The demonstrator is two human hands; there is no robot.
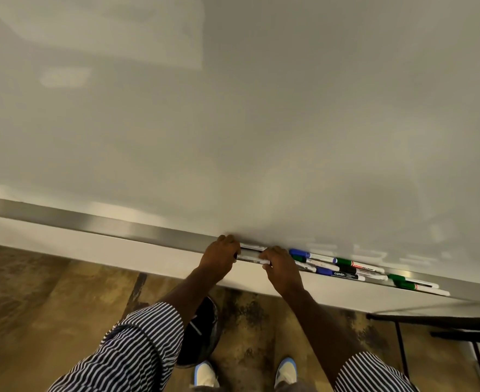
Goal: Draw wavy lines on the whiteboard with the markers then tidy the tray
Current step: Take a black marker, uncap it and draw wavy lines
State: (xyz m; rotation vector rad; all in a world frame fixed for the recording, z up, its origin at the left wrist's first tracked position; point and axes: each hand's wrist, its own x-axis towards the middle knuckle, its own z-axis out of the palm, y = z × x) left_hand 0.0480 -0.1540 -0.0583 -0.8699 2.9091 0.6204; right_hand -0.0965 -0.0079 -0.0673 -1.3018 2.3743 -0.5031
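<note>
The whiteboard (261,123) fills the upper view and shows no drawn lines. Along its lower edge runs a metal tray (106,224). Both hands are at the tray. My left hand (221,257) curls around the left ends of two white markers (251,254). My right hand (279,268) grips their right ends. To the right, several markers lie in the tray: blue-capped (299,253), green-capped (343,262), a black one (346,269) and two more green ones (405,281).
A dark metal frame with thin legs (442,323) stands low at the right. Below the board are a patterned brown floor (35,292), a dark round object (202,329) by my left forearm, and my shoes (286,372).
</note>
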